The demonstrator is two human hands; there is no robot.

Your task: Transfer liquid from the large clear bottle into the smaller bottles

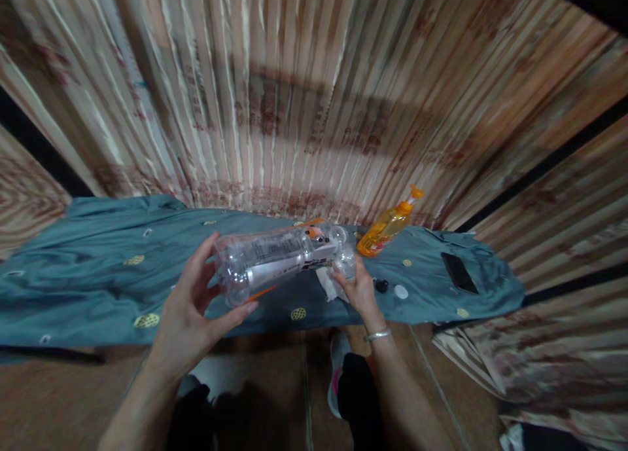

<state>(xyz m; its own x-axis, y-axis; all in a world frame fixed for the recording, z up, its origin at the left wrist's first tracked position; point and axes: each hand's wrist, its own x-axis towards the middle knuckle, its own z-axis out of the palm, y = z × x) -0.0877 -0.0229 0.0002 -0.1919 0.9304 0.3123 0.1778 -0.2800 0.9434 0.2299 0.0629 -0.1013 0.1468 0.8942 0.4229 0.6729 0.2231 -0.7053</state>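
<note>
My left hand point(193, 307) is wrapped round the base of a large clear plastic bottle point(279, 258) with a printed label and orange edges. The bottle lies nearly sideways above the cloth, its neck pointing right. At the neck end my right hand point(360, 287) is closed on a clear, shiny plastic piece point(345, 262); whether this touches the bottle's mouth I cannot tell. White tissue point(330, 286) shows below the neck, beside my right thumb. Just beyond the right hand stands a pump bottle of orange liquid point(385, 230).
A blue-green patterned cloth point(98, 254) covers the narrow table. Right of my hand lie a small black cap point(381, 285) and a white disc point(401, 292), with a dark phone point(459, 272) farther right. A pleated curtain point(304, 110) hangs behind, between dark frame bars point(549, 166).
</note>
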